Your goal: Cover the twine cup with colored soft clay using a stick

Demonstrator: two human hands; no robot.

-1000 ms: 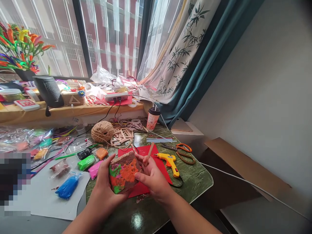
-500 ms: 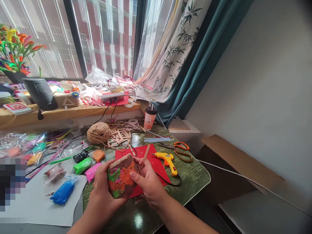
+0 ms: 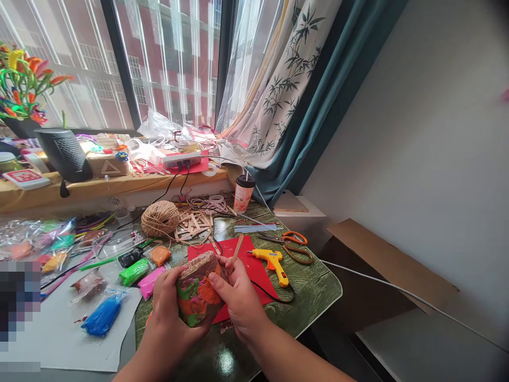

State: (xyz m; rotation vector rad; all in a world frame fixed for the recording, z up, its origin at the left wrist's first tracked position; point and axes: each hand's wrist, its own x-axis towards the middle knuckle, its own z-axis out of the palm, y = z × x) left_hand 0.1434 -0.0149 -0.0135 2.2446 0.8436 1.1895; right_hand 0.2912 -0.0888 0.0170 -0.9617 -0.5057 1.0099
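Block tilted further back since the earlier frame, wooden top edge now showing. Left hand (image 3: 167, 307) cups clay-covered block (image 3: 196, 294) at lower centre; right hand (image 3: 238, 297) presses its face, grip pinching wooden stick (image 3: 237, 248) pointing up-right, above the green surface (image 3: 314, 292).

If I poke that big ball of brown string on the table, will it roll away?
Probably a little. The ball of brown twine looks round, so a poke may set it rolling, but wooden sticks lie right beside it and would likely stop it. It seems light and soft, and a loose strand might unwind.
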